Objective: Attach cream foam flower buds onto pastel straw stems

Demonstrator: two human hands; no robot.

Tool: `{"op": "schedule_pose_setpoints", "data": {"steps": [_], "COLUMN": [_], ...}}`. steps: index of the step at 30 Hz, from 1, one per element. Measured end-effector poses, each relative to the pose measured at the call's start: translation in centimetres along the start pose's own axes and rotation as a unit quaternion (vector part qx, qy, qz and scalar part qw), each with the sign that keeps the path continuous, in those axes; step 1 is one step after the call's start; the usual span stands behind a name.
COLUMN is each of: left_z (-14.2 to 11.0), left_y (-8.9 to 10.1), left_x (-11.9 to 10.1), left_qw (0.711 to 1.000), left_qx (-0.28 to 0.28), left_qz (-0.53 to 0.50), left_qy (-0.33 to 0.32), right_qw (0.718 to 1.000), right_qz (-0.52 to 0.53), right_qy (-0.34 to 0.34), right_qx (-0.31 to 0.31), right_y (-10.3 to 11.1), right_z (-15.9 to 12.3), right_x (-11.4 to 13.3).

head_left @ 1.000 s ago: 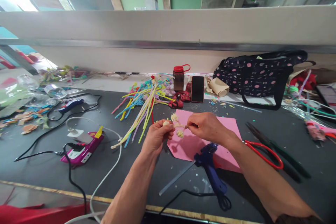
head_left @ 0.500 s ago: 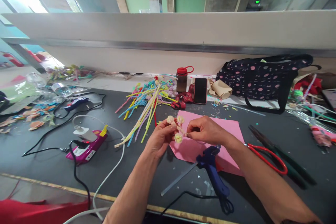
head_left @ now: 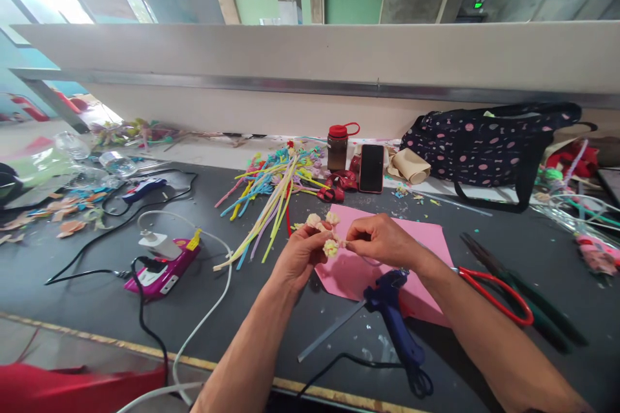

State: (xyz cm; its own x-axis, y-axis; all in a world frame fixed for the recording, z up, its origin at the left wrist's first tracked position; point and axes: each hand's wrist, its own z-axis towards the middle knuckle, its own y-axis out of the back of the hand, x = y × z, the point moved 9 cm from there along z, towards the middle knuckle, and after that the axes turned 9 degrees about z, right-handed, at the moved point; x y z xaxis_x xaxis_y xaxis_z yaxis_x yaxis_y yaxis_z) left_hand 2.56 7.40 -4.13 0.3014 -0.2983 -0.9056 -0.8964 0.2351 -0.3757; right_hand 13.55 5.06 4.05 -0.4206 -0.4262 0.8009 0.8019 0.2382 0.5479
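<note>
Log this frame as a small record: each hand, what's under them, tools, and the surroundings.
Left hand: holding a pale flower cluster
Right hand: fingertips at the cluster's right side; exact grip hidden
Beneath: pink sheet on a dark table
Tools: blue glue gun, overlapping the sheet; red-handled scissors, right
Behind: colorful fuzzy stems, red-lidded bottle, phone, patterned bag
Left side: purple power strip

A pale cream-yellow flower cluster is spreading its small ruffled blossoms toward ten, one and six o'clock.
</note>
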Motion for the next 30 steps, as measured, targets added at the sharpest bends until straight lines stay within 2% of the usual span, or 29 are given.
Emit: {"op": "schedule_pose_setpoints", "data": {"steps": [5, 13, 18, 23, 26, 30], "left_z": [-0.2, -0.3, -0.5, -0.6, -0.6, -0.7], "left_y": [-0.1, 0.0, -0.6, -1.2, -1.7, -1.7], "left_x": [0.0, -0.7, -1.3, -0.6, 0.1, 0.0], "left_qw": [1.0, 0.999, 0.998, 0.999, 0.999, 0.998], "left_qx": [-0.001, -0.016, -0.003, 0.011, 0.026, 0.015], "left_qz": [-0.006, 0.002, -0.015, -0.002, 0.032, 0.034], "left_qy": [0.003, -0.047, -0.057, -0.036, -0.031, -0.048], "right_qw": [0.999, 0.998, 0.997, 0.994, 0.994, 0.995], "right_qz": [0.038, 0.062, 0.057, 0.049, 0.024, 0.0], "right_qy": [-0.012, -0.026, -0.029, -0.03, -0.021, -0.009], "right_qx": [0.003, 0.001, -0.051, -0.098, -0.107, -0.1], "right_y": [-0.1, -0.1, 0.7, 1.3, 1.2, 0.7], "right_z": [0.1, 0.0, 0.0, -0.1, -0.1, 0.0], "right_x": [-0.3, -0.3, -0.8, -0.9, -0.4, 0.1]}}
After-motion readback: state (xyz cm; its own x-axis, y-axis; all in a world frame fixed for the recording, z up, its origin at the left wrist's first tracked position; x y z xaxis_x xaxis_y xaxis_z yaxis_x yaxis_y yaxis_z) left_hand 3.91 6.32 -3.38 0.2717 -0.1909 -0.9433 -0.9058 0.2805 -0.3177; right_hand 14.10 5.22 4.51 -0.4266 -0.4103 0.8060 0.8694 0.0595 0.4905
